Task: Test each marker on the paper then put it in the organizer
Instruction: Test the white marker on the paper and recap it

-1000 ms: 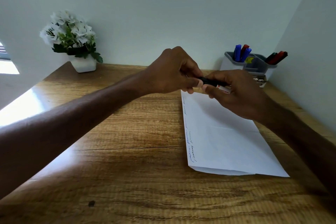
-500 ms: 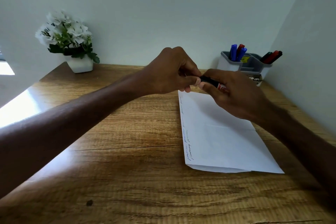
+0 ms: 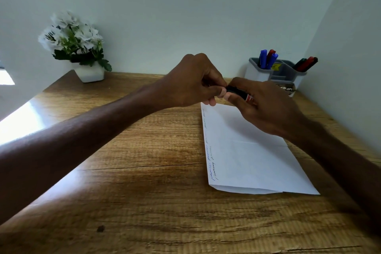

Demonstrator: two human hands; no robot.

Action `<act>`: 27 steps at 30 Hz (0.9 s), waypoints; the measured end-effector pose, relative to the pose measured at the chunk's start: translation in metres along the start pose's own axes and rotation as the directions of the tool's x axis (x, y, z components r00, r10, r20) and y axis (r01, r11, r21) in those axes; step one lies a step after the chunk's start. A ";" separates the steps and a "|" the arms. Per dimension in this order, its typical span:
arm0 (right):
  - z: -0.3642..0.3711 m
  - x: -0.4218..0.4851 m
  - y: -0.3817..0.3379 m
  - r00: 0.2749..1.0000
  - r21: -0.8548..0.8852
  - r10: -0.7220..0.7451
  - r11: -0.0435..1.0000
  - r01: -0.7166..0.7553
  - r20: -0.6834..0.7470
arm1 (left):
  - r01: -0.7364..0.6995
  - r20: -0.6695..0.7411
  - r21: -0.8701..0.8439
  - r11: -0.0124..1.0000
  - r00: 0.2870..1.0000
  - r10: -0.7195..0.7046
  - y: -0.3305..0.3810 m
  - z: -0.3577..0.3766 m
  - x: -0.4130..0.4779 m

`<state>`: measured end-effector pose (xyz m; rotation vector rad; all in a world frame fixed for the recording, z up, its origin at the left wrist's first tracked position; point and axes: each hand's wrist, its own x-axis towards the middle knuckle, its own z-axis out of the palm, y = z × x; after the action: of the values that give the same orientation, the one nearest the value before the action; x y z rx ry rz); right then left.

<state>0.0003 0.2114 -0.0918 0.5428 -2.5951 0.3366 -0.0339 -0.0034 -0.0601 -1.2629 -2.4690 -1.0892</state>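
Worktop [image 3: 144, 171] and paper [image 3: 247, 161] lie as they did a second ago, with scribbles [image 3: 209, 154] along the paper's left edge. The organizer [image 3: 282, 72] in the far right corner already holds blue and red markers [image 3: 266, 59]. Your left hand [image 3: 191, 82] and right hand [image 3: 266, 109] have come a little closer together above the paper's far end, each pinching one end of the marker [image 3: 237, 91]. I judge you are opening or closing it; I cannot tell which. It is black with a red and white label, mostly hidden.
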 end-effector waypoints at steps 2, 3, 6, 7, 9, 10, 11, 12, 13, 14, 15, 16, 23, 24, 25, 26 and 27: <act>0.001 0.000 0.001 1.000 -0.010 0.003 1.000 -0.003 -0.002 | 0.005 -0.001 -0.007 1.000 1.000 -0.005 0.000 0.000 0.000; 0.001 0.001 0.001 1.000 -0.013 0.006 1.000 -0.006 -0.002 | 0.007 -0.002 -0.009 1.000 1.000 -0.007 0.000 0.000 0.000; 0.000 0.000 0.000 1.000 -0.024 0.008 1.000 -0.008 -0.009 | 0.013 -0.003 -0.016 1.000 1.000 -0.013 -0.001 0.001 0.001; 0.001 0.000 0.000 1.000 -0.028 0.004 1.000 -0.005 -0.012 | 0.014 -0.003 -0.017 1.000 1.000 -0.014 -0.001 0.001 0.001; 0.001 0.000 0.000 1.000 -0.037 0.000 0.999 0.000 -0.014 | 0.014 -0.004 -0.021 1.000 1.000 -0.014 -0.001 0.002 0.001; 0.001 0.001 0.000 1.000 -0.040 0.000 0.999 -0.001 -0.013 | 0.016 -0.006 -0.024 1.000 1.000 -0.016 -0.001 0.002 0.001; 0.002 0.000 0.001 1.000 -0.044 0.000 0.999 -0.001 -0.013 | 0.018 -0.007 -0.026 0.999 1.000 -0.018 -0.002 0.002 0.001; 0.002 0.000 0.001 1.000 -0.046 -0.001 0.999 0.000 -0.015 | 0.019 -0.008 -0.027 0.999 1.000 -0.019 -0.002 0.002 0.001; 0.002 0.000 0.001 1.000 -0.048 -0.002 0.999 0.002 -0.017 | 0.018 -0.008 -0.026 1.000 1.000 -0.018 -0.002 0.002 0.001; 0.001 0.000 0.000 1.000 -0.047 -0.004 0.999 0.003 -0.015 | 0.018 -0.007 -0.024 1.000 1.000 -0.018 -0.002 0.002 0.001; 0.000 0.000 -0.001 1.000 -0.044 -0.002 0.999 0.002 -0.010 | 0.019 -0.006 -0.022 1.000 1.000 -0.019 -0.001 0.002 0.001; -0.001 -0.001 -0.002 1.000 -0.041 0.000 0.999 -0.001 -0.003 | 0.021 -0.005 -0.021 1.000 1.000 -0.021 -0.001 0.002 0.002; 0.002 0.001 0.005 1.000 0.034 0.003 0.999 -0.002 -0.020 | 0.050 -0.041 0.009 0.999 0.998 -0.049 -0.004 0.002 0.002; 0.002 0.002 0.006 1.000 0.053 0.010 0.999 -0.010 -0.007 | 0.060 -0.056 0.031 0.998 0.997 -0.058 -0.006 0.002 0.003; 0.002 0.003 0.007 1.000 0.071 0.014 0.997 -0.015 0.008 | 0.073 -0.062 0.053 0.996 0.996 -0.070 -0.008 0.003 0.003; 0.002 0.004 0.007 1.000 0.094 0.014 0.995 -0.016 0.022 | 0.086 -0.050 0.064 0.994 0.995 -0.083 -0.010 0.004 0.004; 0.002 0.004 0.007 0.999 0.119 0.009 0.993 -0.013 0.032 | 0.095 -0.021 0.062 0.994 0.995 -0.094 -0.010 0.006 0.005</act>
<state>-0.0066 0.2157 -0.0926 0.5795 -2.6213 0.4926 -0.0436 -0.0003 -0.0681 -1.1244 -2.5516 -1.0306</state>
